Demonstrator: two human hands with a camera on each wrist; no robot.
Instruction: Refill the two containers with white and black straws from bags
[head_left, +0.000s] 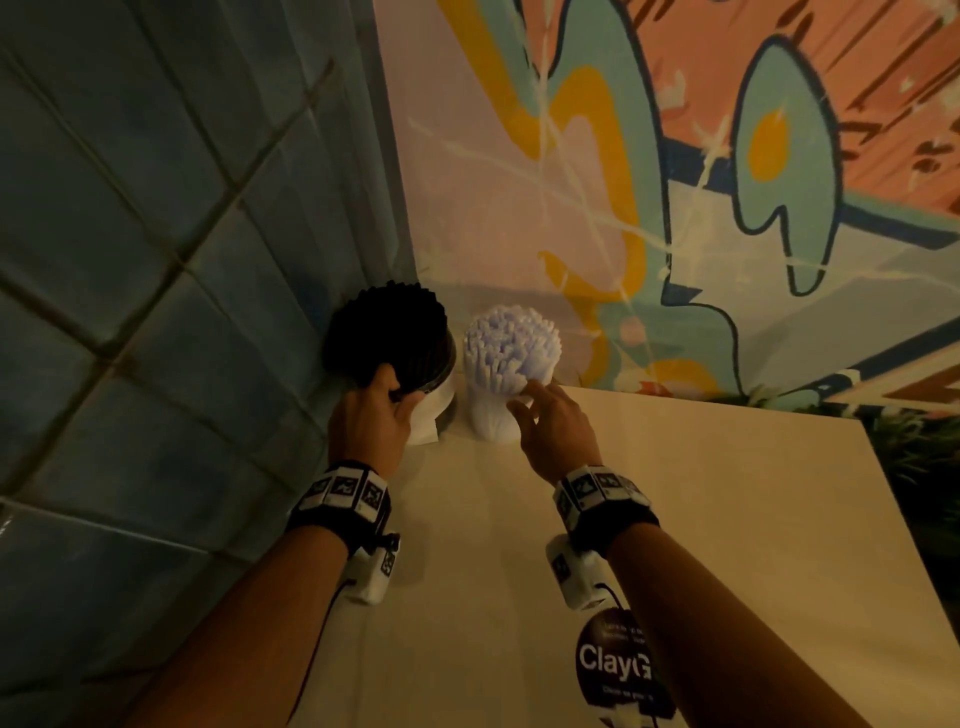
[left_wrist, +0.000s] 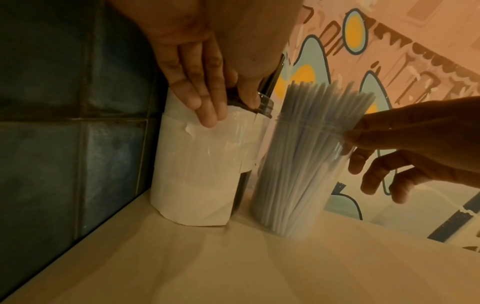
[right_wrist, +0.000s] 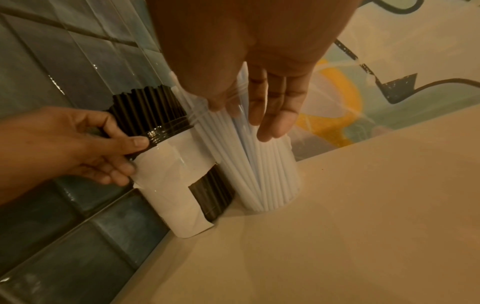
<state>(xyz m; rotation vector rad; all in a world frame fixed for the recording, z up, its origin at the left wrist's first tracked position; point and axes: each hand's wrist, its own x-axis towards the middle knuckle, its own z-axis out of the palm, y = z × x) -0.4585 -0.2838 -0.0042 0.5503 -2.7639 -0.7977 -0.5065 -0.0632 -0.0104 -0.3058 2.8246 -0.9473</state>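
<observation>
Two containers stand side by side in the corner of the beige counter (head_left: 675, 519). The left container (left_wrist: 197, 174), wrapped in white paper, is packed with black straws (head_left: 384, 332). My left hand (head_left: 379, 415) grips it near the rim, thumb on the dark rim and fingers on the paper (right_wrist: 168, 174). To its right, a clear container (left_wrist: 293, 195) holds white straws (head_left: 511, 343) that fan out at the top. My right hand (head_left: 550, 421) has straight fingers (right_wrist: 275, 115) that touch the clear container's side below its rim. No bags are in view.
A blue tiled wall (head_left: 130, 260) runs along the left, right behind the black-straw container. A painted mural wall (head_left: 727, 156) stands behind both. A round dark sticker (head_left: 613, 660) lies near my right forearm. Green plants (head_left: 914, 441) sit past the counter's right edge.
</observation>
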